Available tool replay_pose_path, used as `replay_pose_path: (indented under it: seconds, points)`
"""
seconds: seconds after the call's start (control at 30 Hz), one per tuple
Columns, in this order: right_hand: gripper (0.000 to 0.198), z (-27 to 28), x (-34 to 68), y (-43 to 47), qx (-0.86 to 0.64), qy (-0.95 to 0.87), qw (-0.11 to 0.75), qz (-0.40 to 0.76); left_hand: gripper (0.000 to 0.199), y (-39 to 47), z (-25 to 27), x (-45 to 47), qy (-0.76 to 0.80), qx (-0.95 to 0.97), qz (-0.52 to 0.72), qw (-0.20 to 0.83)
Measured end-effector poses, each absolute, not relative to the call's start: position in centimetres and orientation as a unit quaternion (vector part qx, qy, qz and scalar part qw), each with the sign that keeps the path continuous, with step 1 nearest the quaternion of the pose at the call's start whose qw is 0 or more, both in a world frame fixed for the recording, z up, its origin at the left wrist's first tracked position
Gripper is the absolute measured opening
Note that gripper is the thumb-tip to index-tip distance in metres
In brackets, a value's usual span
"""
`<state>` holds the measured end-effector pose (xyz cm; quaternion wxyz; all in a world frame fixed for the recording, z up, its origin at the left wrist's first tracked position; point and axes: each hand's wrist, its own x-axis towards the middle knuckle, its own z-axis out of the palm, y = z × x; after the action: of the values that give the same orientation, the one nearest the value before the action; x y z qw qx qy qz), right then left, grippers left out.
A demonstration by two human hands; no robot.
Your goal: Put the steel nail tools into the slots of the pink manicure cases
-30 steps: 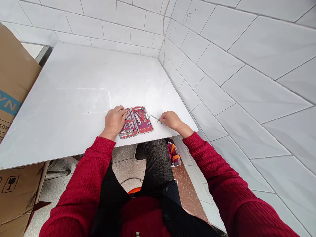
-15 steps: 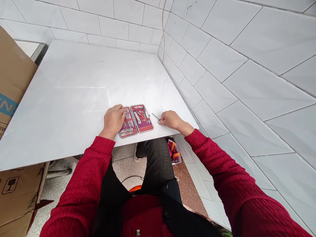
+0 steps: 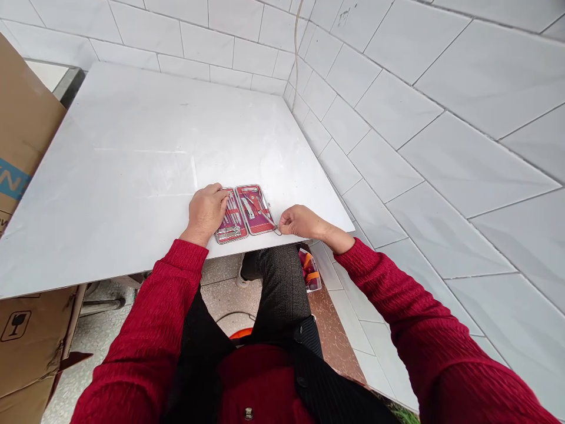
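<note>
An open manicure case (image 3: 261,226) with red and purple lining lies flat near the table's front edge. Metal tools fill both halves, among them a nail clipper (image 3: 248,210) in the right half. My left hand (image 3: 205,213) has its fingers closed on the upper left rim of the case. Just right of the case, my right hand (image 3: 300,221) pinches a small pair of scissors (image 3: 277,231) by the handle loops. The blades point up and left, over the case's right half, and are hard to separate from the tools there.
The white table (image 3: 141,118) meets tiled walls at the back and right. A cardboard box (image 3: 26,112) stands at the left, another box (image 3: 30,341) below the tabletop. Under the table's right end sits a clear bin (image 3: 312,274) with purple and orange things.
My right hand has moved slightly down and left, bringing the scissors from beside the case to its lower right edge. My left hand stays on the case.
</note>
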<state>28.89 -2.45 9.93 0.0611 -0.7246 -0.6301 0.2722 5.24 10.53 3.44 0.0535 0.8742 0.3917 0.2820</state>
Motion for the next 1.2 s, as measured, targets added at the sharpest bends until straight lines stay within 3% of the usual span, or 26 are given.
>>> replay_pose_path:
  seconds: [0.27,0.53,1.0,1.1,1.2]
  points:
    - [0.014,10.5,26.4,-1.9,-0.745,-0.618,-0.033,0.249,0.027,10.5,3.3,5.3,0.391,0.874,0.280,0.074]
    - [0.014,10.4,24.9,-1.5,-0.777,-0.586,-0.070,0.217,0.026,10.5,3.1,5.3,0.385,0.872,0.291,0.083]
    - [0.015,9.2,22.9,0.6,-0.813,-0.556,-0.032,0.168,0.023,10.5,3.2,5.2,0.375,0.872,0.299,0.096]
    - [0.011,8.8,22.9,0.4,-0.810,-0.560,0.011,0.173,0.024,10.5,3.3,5.3,0.380,0.873,0.291,0.096]
    - [0.013,7.8,23.2,-0.8,-0.791,-0.573,0.107,0.189,0.025,10.5,3.5,5.3,0.380,0.873,0.290,0.093]
